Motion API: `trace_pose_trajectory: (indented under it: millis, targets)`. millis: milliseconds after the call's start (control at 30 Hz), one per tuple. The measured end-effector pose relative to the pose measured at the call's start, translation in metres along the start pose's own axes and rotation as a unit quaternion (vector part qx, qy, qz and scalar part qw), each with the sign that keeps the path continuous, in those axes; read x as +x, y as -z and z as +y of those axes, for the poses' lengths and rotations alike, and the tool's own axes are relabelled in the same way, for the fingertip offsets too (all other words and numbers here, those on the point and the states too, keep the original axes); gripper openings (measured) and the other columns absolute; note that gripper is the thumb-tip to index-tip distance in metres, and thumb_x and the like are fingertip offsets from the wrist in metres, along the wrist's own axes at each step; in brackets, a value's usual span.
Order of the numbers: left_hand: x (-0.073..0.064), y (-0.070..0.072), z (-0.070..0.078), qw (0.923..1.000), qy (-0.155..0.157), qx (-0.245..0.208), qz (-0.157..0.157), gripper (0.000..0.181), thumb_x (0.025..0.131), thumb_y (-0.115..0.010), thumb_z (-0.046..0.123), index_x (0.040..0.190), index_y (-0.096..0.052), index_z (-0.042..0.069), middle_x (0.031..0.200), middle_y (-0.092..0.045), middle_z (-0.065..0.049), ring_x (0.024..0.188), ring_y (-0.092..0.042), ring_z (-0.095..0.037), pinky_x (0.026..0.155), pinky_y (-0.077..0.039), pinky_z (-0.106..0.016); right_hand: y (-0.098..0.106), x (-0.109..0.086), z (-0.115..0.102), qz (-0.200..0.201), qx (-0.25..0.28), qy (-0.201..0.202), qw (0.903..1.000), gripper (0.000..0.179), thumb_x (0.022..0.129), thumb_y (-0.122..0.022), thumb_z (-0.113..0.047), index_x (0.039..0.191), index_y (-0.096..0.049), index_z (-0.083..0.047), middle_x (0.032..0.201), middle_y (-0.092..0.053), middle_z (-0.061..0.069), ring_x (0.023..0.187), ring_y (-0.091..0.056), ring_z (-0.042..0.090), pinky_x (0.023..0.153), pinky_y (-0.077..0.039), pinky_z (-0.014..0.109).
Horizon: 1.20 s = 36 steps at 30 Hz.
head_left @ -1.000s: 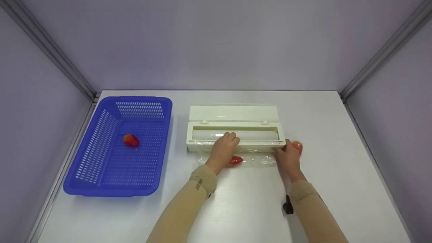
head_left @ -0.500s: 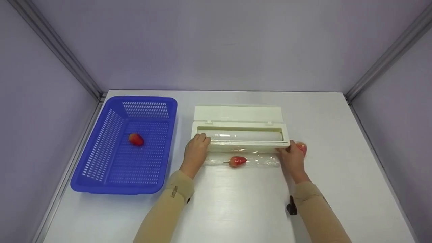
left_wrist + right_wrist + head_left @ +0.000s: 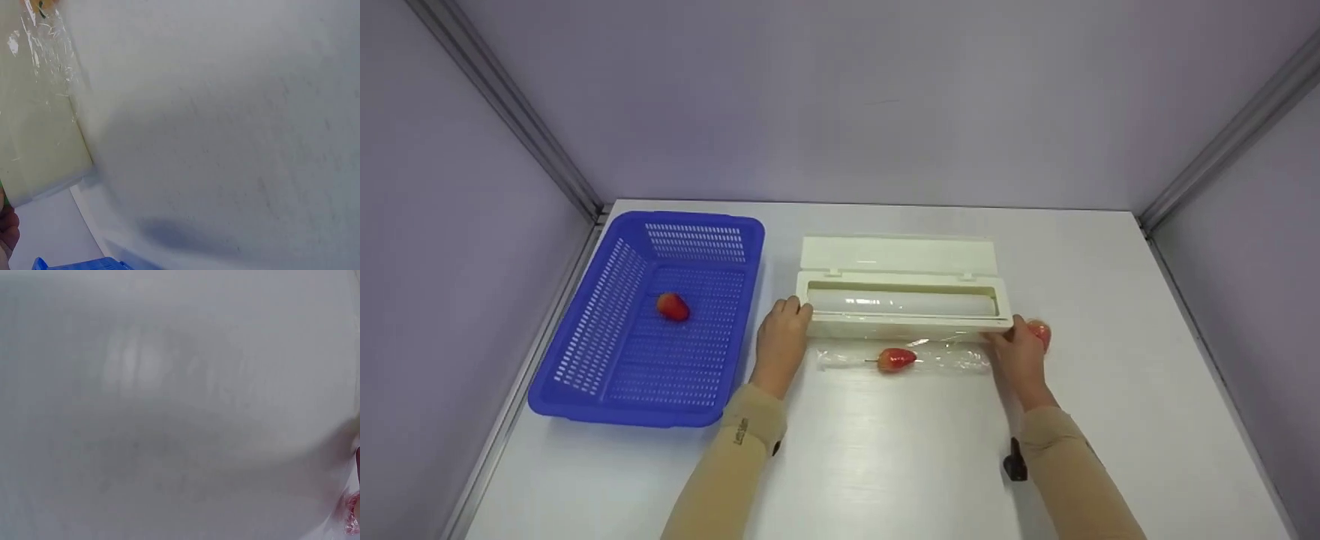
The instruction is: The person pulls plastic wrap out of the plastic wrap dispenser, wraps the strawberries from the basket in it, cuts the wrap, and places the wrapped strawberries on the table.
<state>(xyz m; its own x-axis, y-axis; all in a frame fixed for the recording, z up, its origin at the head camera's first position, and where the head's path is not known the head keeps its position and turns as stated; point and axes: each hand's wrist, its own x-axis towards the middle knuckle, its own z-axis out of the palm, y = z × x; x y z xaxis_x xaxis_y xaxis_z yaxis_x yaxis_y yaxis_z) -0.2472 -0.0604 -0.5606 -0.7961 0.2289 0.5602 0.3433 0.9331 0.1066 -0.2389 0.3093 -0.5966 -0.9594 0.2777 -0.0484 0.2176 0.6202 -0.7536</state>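
Observation:
A white cling film dispenser (image 3: 907, 325) lies across the table in the head view, its lid (image 3: 898, 255) swung back and the film roll (image 3: 904, 303) showing. My left hand (image 3: 782, 345) grips its left end; in the left wrist view only a few fingers (image 3: 8, 228) show there. At the front right corner, my right hand (image 3: 1020, 364) holds the dispenser with thumb and fingers. Clear film (image 3: 952, 358) comes off the front edge, crumpled around a strawberry-like red fruit (image 3: 897, 360) with a thin stem. Another red fruit (image 3: 1040, 334) sits just beyond my right hand, partly hidden.
To the left stands a blue plastic basket (image 3: 720, 375) with one red fruit (image 3: 673, 307) inside. A small black object (image 3: 1015, 461) shows beside the right sleeve. Pale walls enclose the white table (image 3: 900, 465) at the back and sides.
My left hand has moved left from the dispenser's middle to its left end, uncovering the fruit in the film. My right hand stays at the right corner. The head view has shifted slightly.

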Motion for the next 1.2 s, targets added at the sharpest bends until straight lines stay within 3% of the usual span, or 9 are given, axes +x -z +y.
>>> trace_pose_trajectory:
  millis: [167, 300, 433, 500, 600, 667, 767, 1033, 1200]
  targets:
    - [0.001, 0.001, 0.008, 0.9995, 0.019, 0.025, -0.009, 0.01, 0.079, -0.06, -0.005, 0.084, -0.066, 0.002, 0.084, -0.059, -0.01, 0.077, -0.057, -0.025, 0.068, -0.051, -0.032, 0.003, -0.001, 0.001, -0.012, 0.01, 0.002, 0.9999, 0.038, 0.089, -0.059, -0.033, 0.116, -0.052, -0.007, 0.122, -0.06, 0.015, 0.121, -0.051, 0.029, 0.101, -0.041, 0.044]
    - [-0.001, 0.002, 0.023, 0.9992, 0.023, 0.033, 0.005, 0.016, 0.084, -0.057, -0.001, 0.097, -0.065, 0.001, 0.1, -0.06, -0.013, 0.095, -0.058, -0.028, 0.085, -0.051, -0.035, 0.005, -0.001, 0.002, -0.017, 0.013, 0.0, 0.9998, 0.038, 0.089, -0.059, -0.032, 0.118, -0.052, -0.008, 0.124, -0.059, 0.014, 0.123, -0.05, 0.028, 0.102, -0.04, 0.045]
    - [-0.009, 0.0, 0.047, 0.9975, -0.067, -0.018, 0.011, 0.02, 0.086, -0.054, 0.003, 0.103, -0.065, 0.004, 0.108, -0.062, -0.011, 0.104, -0.058, -0.026, 0.095, -0.048, -0.035, 0.006, -0.002, 0.002, -0.011, 0.013, -0.001, 0.9999, 0.037, 0.089, -0.06, -0.03, 0.117, -0.052, -0.008, 0.122, -0.06, 0.014, 0.121, -0.051, 0.028, 0.101, -0.041, 0.044]
    - [-0.013, -0.003, 0.061, 0.9906, -0.126, -0.048, -0.025, 0.019, 0.087, -0.054, 0.005, 0.102, -0.065, 0.008, 0.108, -0.063, -0.007, 0.103, -0.058, -0.022, 0.094, -0.048, -0.033, 0.005, -0.002, 0.001, -0.012, 0.014, 0.001, 0.9998, 0.037, 0.089, -0.06, -0.031, 0.117, -0.053, -0.008, 0.122, -0.06, 0.014, 0.12, -0.051, 0.028, 0.101, -0.041, 0.044]
    - [-0.02, -0.011, 0.079, 0.9757, -0.166, -0.076, -0.122, 0.022, 0.09, -0.053, 0.01, 0.11, -0.063, 0.013, 0.114, -0.061, -0.001, 0.107, -0.057, -0.017, 0.094, -0.047, -0.029, 0.004, -0.003, 0.001, -0.015, 0.02, 0.004, 0.9997, 0.039, 0.088, -0.06, -0.034, 0.118, -0.053, -0.009, 0.123, -0.059, 0.014, 0.121, -0.051, 0.028, 0.102, -0.041, 0.044]
    - [-0.023, -0.017, 0.088, 0.9672, -0.16, -0.08, -0.18, 0.026, 0.09, -0.055, 0.016, 0.116, -0.06, 0.016, 0.118, -0.059, 0.002, 0.11, -0.056, -0.015, 0.093, -0.048, -0.029, 0.002, -0.003, 0.0, -0.017, 0.025, 0.006, 0.9995, 0.041, 0.088, -0.06, -0.035, 0.118, -0.052, -0.009, 0.124, -0.059, 0.014, 0.122, -0.05, 0.028, 0.102, -0.041, 0.044]
    - [-0.024, -0.025, 0.099, 0.9633, -0.134, -0.075, -0.22, 0.029, 0.089, -0.058, 0.023, 0.118, -0.059, 0.019, 0.117, -0.058, 0.005, 0.109, -0.055, -0.014, 0.089, -0.05, -0.029, 0.0, -0.005, 0.001, -0.015, 0.028, 0.005, 0.9995, 0.042, 0.087, -0.061, -0.037, 0.117, -0.052, -0.009, 0.125, -0.059, 0.014, 0.122, -0.05, 0.028, 0.101, -0.042, 0.043]
    - [-0.018, -0.03, 0.114, 0.9679, -0.073, -0.089, -0.224, 0.017, 0.09, -0.054, 0.024, 0.102, -0.065, 0.018, 0.098, -0.061, 0.003, 0.095, -0.056, -0.016, 0.077, -0.052, -0.027, 0.004, -0.006, -0.001, -0.034, 0.036, 0.002, 0.9988, 0.044, 0.087, -0.06, -0.037, 0.117, -0.049, -0.007, 0.127, -0.056, 0.016, 0.124, -0.049, 0.03, 0.104, -0.039, 0.044]
    - [-0.023, -0.026, 0.114, 0.9637, -0.058, -0.114, -0.234, 0.019, 0.09, -0.054, 0.023, 0.104, -0.065, 0.019, 0.1, -0.061, 0.004, 0.096, -0.056, -0.016, 0.079, -0.052, -0.027, 0.012, -0.005, -0.004, -0.094, 0.049, -0.017, 0.9942, 0.051, 0.088, -0.061, -0.031, 0.124, -0.041, -0.001, 0.134, -0.048, 0.021, 0.129, -0.042, 0.033, 0.108, -0.034, 0.045]
